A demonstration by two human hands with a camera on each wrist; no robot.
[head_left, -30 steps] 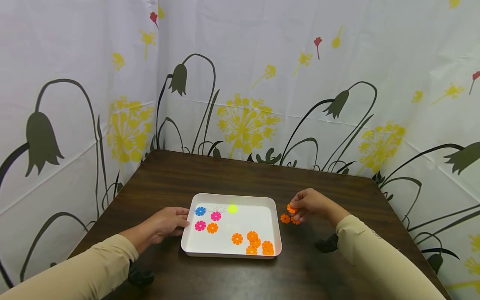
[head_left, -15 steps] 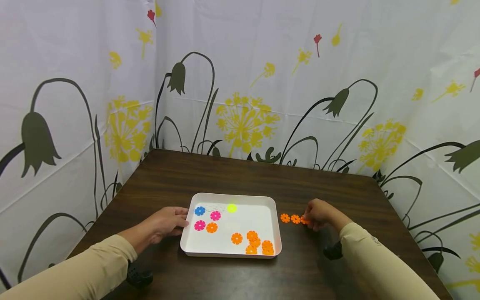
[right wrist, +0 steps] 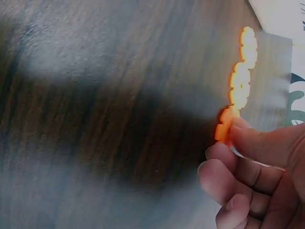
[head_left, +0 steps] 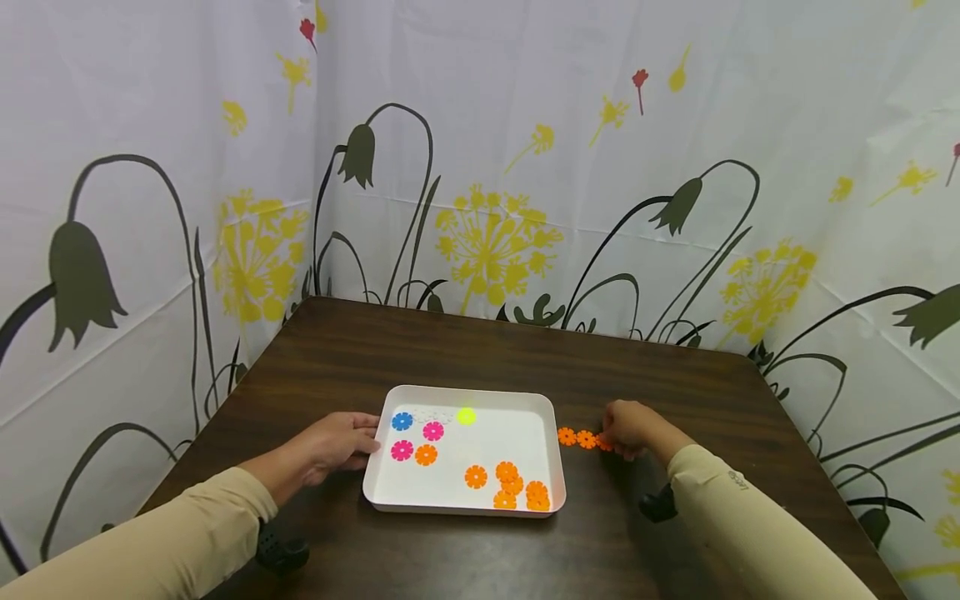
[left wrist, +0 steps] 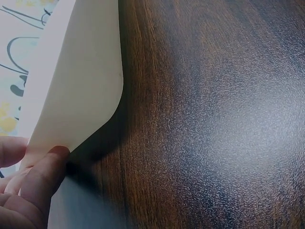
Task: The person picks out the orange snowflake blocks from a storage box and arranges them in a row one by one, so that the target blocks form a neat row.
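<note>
My right hand (head_left: 630, 427) pinches an orange notched plastic disc (right wrist: 223, 130) between thumb and fingers. It is the right end of a short row of orange discs (head_left: 576, 437) on the table, just right of the tray; the head view shows part of the held disc covered by the fingers. My left hand (head_left: 341, 446) holds the left side of a shallow white tray (head_left: 465, 510), with the thumb (left wrist: 46, 174) against the outer wall in the left wrist view. Inside the tray lie several orange discs (head_left: 476, 477), two pink discs (head_left: 432, 431), a blue one (head_left: 402, 422) and a yellow one (head_left: 466, 416).
Faint clear pieces (head_left: 433, 417) lie near the tray's back edge. The dark wooden table (head_left: 465, 342) reaches back to a white curtain (head_left: 480, 100) printed with flowers. Black straps (head_left: 281, 552) sit at the wrists.
My right hand has lowered the orange disc from above the others to the row's right end. The row has since shifted slightly left. The left hand stays at the tray.
</note>
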